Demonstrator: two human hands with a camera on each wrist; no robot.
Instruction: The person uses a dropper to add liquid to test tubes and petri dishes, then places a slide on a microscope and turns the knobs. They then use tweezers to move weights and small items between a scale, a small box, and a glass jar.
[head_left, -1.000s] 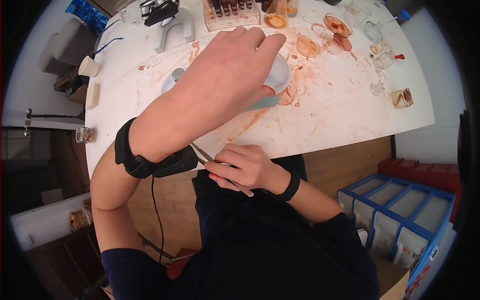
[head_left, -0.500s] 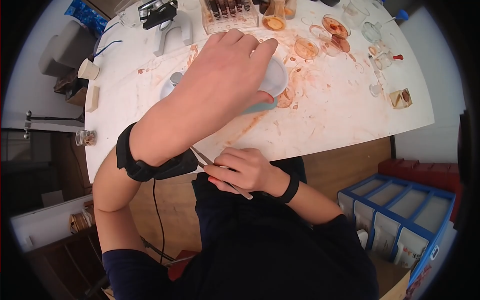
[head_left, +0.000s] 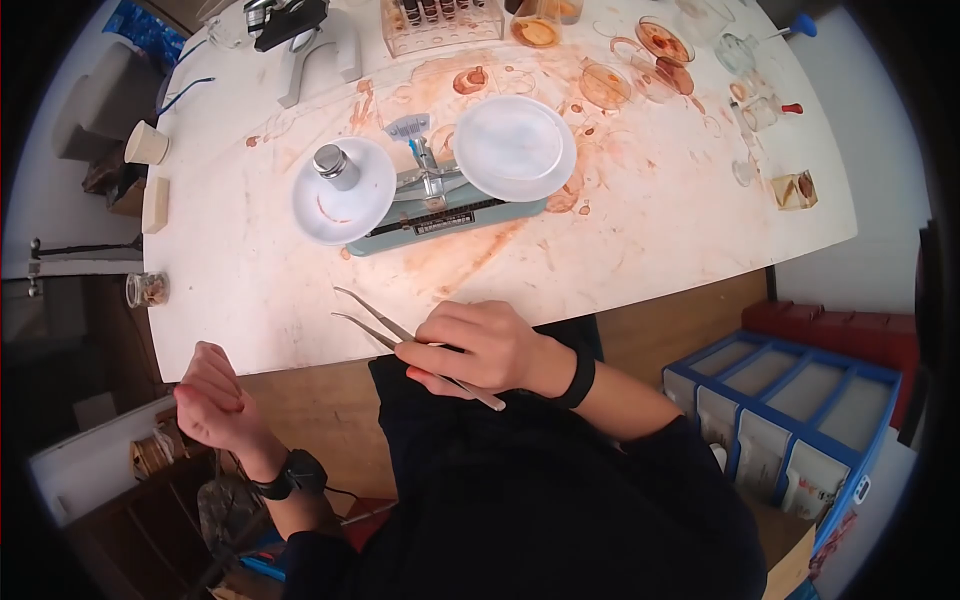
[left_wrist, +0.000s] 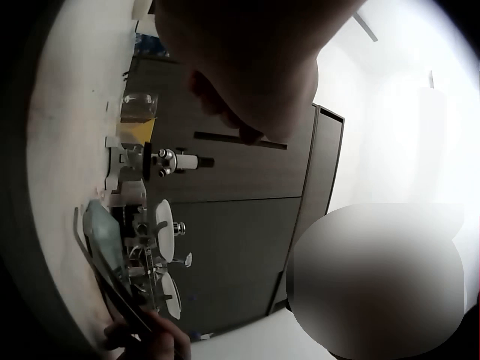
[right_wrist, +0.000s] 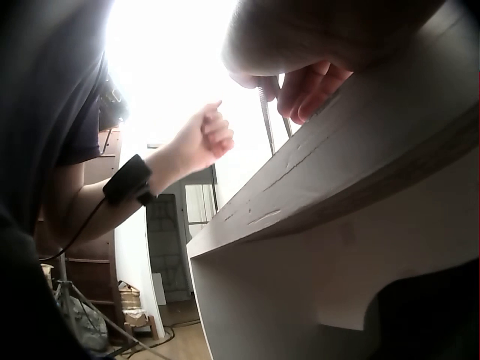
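Observation:
My right hand [head_left: 475, 345] grips a pair of curved metal tweezers [head_left: 377, 318] near the table's front edge. The tweezers' tips are apart and point toward the left. My left hand [head_left: 215, 400] is at the table's left front corner, its fingers curled in, nothing seen in it; in the right wrist view the same hand [right_wrist: 206, 139] is raised like a loose fist. A green pan balance [head_left: 430, 228] stands mid-table. Its left pan [head_left: 375, 205] bears a silver cylindrical weight [head_left: 335, 166]; the white right pan [head_left: 515, 145] shows a faint round outline.
Behind stand a microscope [head_left: 322, 55], a test tube rack [head_left: 440, 38] and a flask [head_left: 537, 30]. Stained petri dishes [head_left: 605, 87] lie at the back right. A paper cup [head_left: 147, 143] and a small jar [head_left: 147, 289] line the left edge. Reddish stains mark the tabletop.
My left hand has drawn back from over the balance to the lower left, uncovering the pans and the weight. The right hand still holds the tweezers in nearly the same place.

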